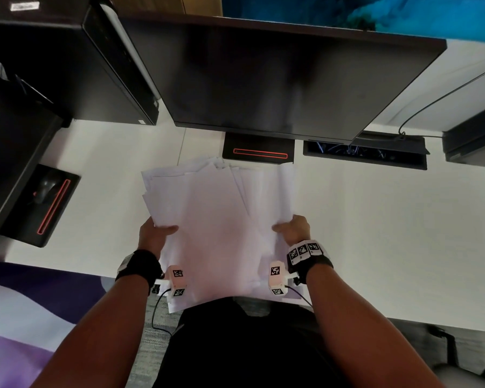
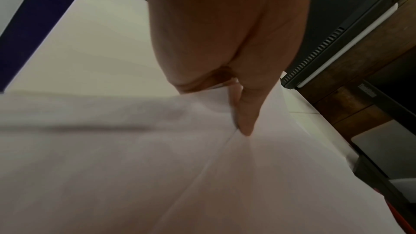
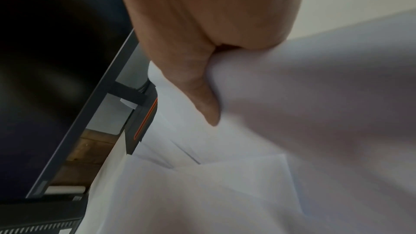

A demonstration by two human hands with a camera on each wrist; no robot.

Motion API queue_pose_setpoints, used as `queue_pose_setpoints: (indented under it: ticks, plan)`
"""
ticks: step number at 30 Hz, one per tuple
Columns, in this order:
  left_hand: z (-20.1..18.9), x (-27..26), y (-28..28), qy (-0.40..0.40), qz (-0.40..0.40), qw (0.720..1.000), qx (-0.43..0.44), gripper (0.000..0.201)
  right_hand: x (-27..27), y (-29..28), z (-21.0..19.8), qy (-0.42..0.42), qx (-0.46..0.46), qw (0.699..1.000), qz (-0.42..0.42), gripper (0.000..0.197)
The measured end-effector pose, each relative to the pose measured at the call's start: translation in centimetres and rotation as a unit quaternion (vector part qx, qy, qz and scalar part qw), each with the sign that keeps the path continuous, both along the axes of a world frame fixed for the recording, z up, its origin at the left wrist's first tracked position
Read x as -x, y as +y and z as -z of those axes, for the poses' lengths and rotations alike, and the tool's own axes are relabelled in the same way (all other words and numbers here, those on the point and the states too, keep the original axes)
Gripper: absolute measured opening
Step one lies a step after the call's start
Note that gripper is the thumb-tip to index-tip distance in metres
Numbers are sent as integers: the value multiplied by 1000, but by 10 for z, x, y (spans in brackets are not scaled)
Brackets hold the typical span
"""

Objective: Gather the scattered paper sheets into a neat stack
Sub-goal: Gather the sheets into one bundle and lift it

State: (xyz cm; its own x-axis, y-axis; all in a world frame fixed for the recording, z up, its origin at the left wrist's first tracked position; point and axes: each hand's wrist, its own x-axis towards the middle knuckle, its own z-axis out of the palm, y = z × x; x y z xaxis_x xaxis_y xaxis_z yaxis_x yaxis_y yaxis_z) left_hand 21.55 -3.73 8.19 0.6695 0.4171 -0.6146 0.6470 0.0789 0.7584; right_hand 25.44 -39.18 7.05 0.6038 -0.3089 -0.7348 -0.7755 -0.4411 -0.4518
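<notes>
A loose bundle of white paper sheets (image 1: 221,219) is held up in front of me over the white desk (image 1: 375,219), its far edges fanned and uneven. My left hand (image 1: 158,232) grips the bundle's left edge, thumb on top. My right hand (image 1: 290,229) grips the right edge the same way. In the left wrist view the left hand (image 2: 243,113) presses its thumb onto the sheets (image 2: 157,166). In the right wrist view the right hand (image 3: 207,102) has its thumb over the curled sheets (image 3: 292,131). The fingers beneath the paper are hidden.
A large dark monitor (image 1: 277,79) stands just beyond the sheets on a black base with a red line (image 1: 259,154). A second monitor base with a mouse (image 1: 48,203) lies at the left. A cable tray (image 1: 364,152) is at the back right.
</notes>
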Motion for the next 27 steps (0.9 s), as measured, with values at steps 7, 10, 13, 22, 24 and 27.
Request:
queue_pose_setpoints:
  ticks: [7, 10, 13, 22, 24, 27]
  plan:
    - [3, 2, -2, 9, -11, 1000, -5, 47, 17, -58, -39, -76, 67, 995, 21, 25]
    - [1, 3, -3, 11, -9, 1000, -10, 49, 28, -84, -83, -130, 76, 988, 17, 31]
    - [1, 3, -3, 12, -11, 1000, -8, 49, 45, -105, -134, -171, 59, 983, 31, 31]
    - [-8, 5, -4, 22, -2, 1000, 9, 49, 35, -80, -227, -243, -244, 938, 43, 33]
    - [-11, 4, -5, 25, 1, 1000, 10, 48, 20, -60, -216, -223, -305, 925, 44, 38]
    - [-12, 3, -5, 34, 4, 999, 4, 46, -1, -30, -183, -177, -386, 905, 36, 44]
